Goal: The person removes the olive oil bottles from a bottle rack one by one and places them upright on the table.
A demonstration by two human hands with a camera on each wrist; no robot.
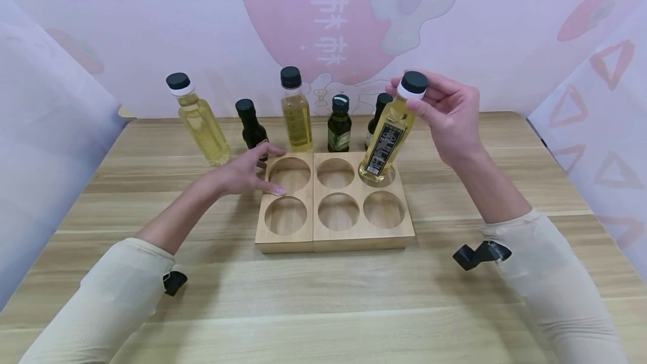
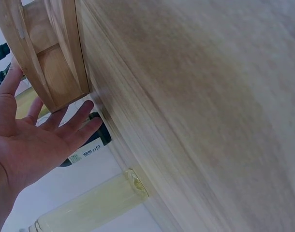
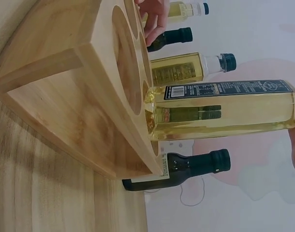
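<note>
In the head view my right hand [image 1: 452, 117] grips a clear bottle of yellow oil [image 1: 389, 139] by its neck, just under the black cap. The bottle tilts, and its base overlaps the back right hole of the wooden rack [image 1: 336, 243]. In the right wrist view the bottle [image 3: 225, 111] shows a dark label, its lower end right at the hole's rim. My left hand [image 1: 247, 170] rests at the rack's left side, fingers spread, thumb near the front left hole and index finger at the back edge. Straight fingers show in the left wrist view [image 2: 41, 140].
Behind the rack stand an oil bottle [image 1: 297, 119], a small dark bottle [image 1: 339, 128] and another dark bottle [image 1: 383, 107], partly hidden by the held one. Left of these are a dark bottle [image 1: 251, 125] and a tall oil bottle [image 1: 204, 128]. A printed cloth [image 1: 177, 10] hangs behind.
</note>
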